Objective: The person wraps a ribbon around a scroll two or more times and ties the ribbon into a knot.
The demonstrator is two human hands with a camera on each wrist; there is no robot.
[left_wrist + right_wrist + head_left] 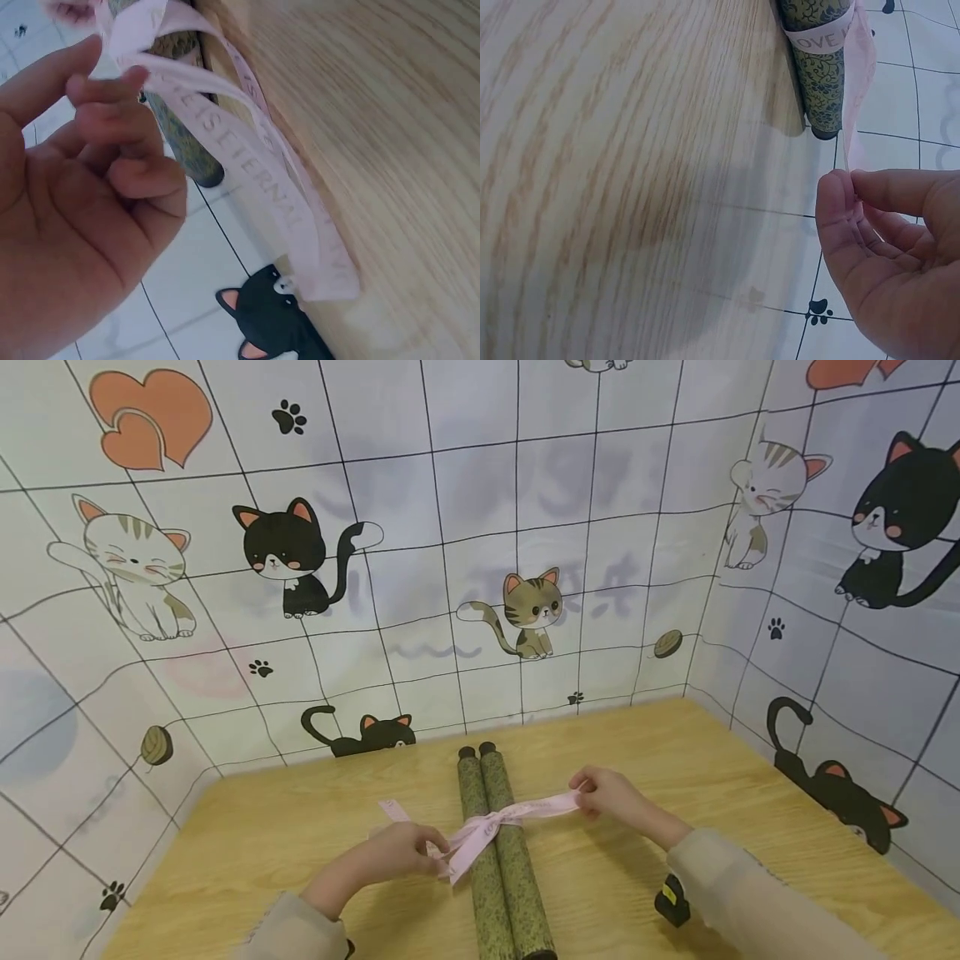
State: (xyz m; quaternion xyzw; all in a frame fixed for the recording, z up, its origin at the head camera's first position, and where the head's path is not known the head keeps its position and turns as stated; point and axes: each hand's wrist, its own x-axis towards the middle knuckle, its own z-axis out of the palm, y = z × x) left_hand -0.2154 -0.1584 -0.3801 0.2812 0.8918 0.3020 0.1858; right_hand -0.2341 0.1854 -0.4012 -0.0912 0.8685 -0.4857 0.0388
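Two scrolls [486,868] in dark-green patterned cloth with dark end knobs lie side by side on the table. A pink ribbon [538,808], printed with words including "ETERNAL", wraps round their middle and crosses in a knot on top. At the knot's left, my left hand [401,852] pinches the ribbon between thumb and fingers. A long folded stretch of ribbon [259,180] hangs past that hand in the left wrist view. My right hand [611,797] pinches the other end between thumb and forefinger, drawn out to the right above the table.
The wooden table [300,810] ends against walls covered in cat-print sheeting [405,577]. A small black object with a yellow mark [672,900] lies on the table beside my right sleeve [750,893].
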